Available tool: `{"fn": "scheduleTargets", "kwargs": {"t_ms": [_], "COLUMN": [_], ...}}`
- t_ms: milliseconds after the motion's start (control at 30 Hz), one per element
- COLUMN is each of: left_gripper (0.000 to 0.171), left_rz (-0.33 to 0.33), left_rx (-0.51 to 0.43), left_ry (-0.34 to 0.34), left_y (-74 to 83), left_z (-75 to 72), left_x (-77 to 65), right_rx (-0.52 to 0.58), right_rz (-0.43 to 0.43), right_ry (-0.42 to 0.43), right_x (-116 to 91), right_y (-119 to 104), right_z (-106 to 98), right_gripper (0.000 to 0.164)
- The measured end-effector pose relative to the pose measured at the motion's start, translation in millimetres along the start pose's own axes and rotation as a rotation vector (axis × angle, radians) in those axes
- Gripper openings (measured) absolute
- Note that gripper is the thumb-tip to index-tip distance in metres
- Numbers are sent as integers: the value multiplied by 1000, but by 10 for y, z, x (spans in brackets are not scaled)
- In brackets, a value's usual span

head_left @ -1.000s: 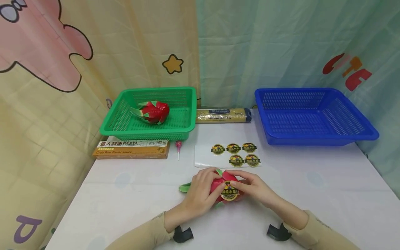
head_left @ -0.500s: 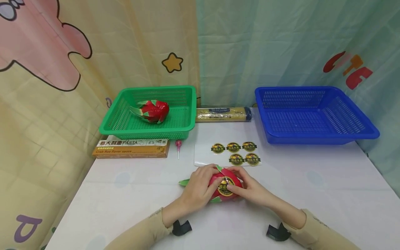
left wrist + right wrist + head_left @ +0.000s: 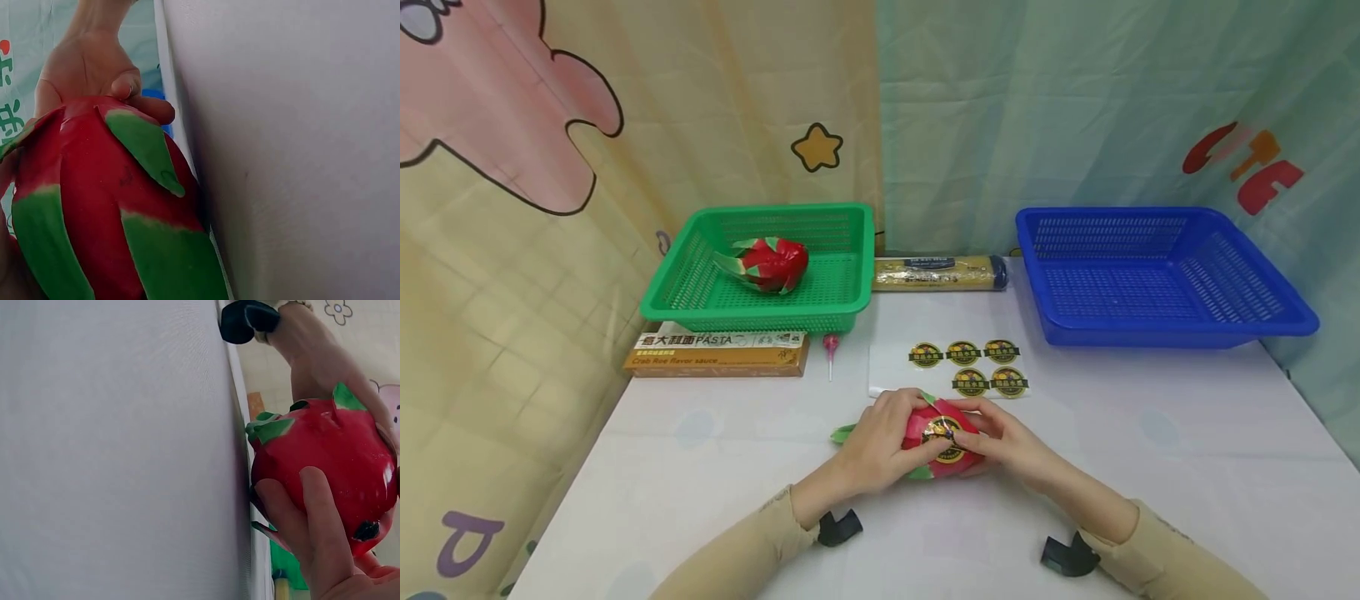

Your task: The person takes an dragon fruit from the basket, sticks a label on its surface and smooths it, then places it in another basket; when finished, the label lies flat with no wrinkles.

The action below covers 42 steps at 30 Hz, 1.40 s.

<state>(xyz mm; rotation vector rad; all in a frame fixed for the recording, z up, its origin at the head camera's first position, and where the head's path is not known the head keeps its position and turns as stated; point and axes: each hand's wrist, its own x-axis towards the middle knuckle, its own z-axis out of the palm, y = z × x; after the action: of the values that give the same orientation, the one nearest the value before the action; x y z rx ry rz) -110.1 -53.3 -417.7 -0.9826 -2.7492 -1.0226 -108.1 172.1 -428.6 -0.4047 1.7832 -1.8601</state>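
Note:
Both hands hold a red dragon fruit [image 3: 942,471] with green-tipped scales, close over the near middle of the table. A round black-and-gold sticker [image 3: 938,428] lies on its upper side. My left hand [image 3: 872,450] wraps the leafy end, its thumb across the sticker's lower left. My right hand [image 3: 1011,442] grips the other end, thumb on the sticker's right edge. In the left wrist view, the fruit [image 3: 94,162] fills the foreground, with the right hand [image 3: 90,69] behind. The right wrist view shows right-hand fingers [image 3: 325,519] spread against the smooth fruit [image 3: 331,450].
Behind the hands lies a white sheet [image 3: 895,375] with several matching stickers. A green basket [image 3: 838,317] with another dragon fruit [image 3: 782,265] stands back left, a blue basket [image 3: 1165,325] back right. Nearby are a pasta box [image 3: 715,357], a lollipop [image 3: 831,346] and a yellow pack [image 3: 936,273].
The sticker, earlier between both thumbs at the fruit's near side, now lies against its skin. The left thumb has slid right over it. The hands and fruit have shifted slightly away from the body.

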Motion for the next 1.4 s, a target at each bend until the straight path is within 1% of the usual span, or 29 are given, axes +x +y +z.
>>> {"fn": "scheduleTargets", "kwargs": {"t_ms": [33,133,233,367,433,533,600,667,767,867,1000,1100,1233,1300,1400], "left_gripper": [51,56,61,62,64,66,66,61,53,49,45,41,35,32,31], "left_rz": [-10,-57,-99,-112,-110,-110,-116,-118,-111,-102,-92,-72,-43,-36,-43], "left_rx": [-10,-30,-48,-78,-80,-76,-83,-109,-159,-223,-281,-301,-318,-309,-264], "left_ry": [-5,-5,18,47,54,48,36,9,-37,-76,-91,-87,-76,-62,-14], "left_y": [1,22,49,63,63,65,62,50,25,-1,-31,-54,-67,-64,-45], "left_z": [1,12,35,52,51,44,35,23,-2,-24,-36,-32,-32,-29,-1], "left_x": [9,26,34,34,29,23,22,20,21,21,19,11,0,-3,7], "right_rx": [21,23,4,-37,-78,-192,-256,-289,-276,-283,-227,-138,-77,-67,-73], "right_rz": [3,0,6,20,7,-24,-26,-23,-15,-41,-52,-34,-16,-5,16], "right_ry": [-7,1,39,82,86,98,116,132,134,120,75,33,-22,-56,-95], "right_x": [-4,-21,-28,-14,-12,-7,-3,9,28,45,54,55,61,62,66], "right_y": [-5,-27,-43,-46,-45,-44,-42,-32,-19,-10,-21,-23,-16,-26,-69], "right_z": [-4,1,21,48,63,92,110,119,110,73,11,-34,-95,-119,-118], "right_gripper": [52,51,51,50,48,49,51,52,51,50,52,53,51,50,47]}}
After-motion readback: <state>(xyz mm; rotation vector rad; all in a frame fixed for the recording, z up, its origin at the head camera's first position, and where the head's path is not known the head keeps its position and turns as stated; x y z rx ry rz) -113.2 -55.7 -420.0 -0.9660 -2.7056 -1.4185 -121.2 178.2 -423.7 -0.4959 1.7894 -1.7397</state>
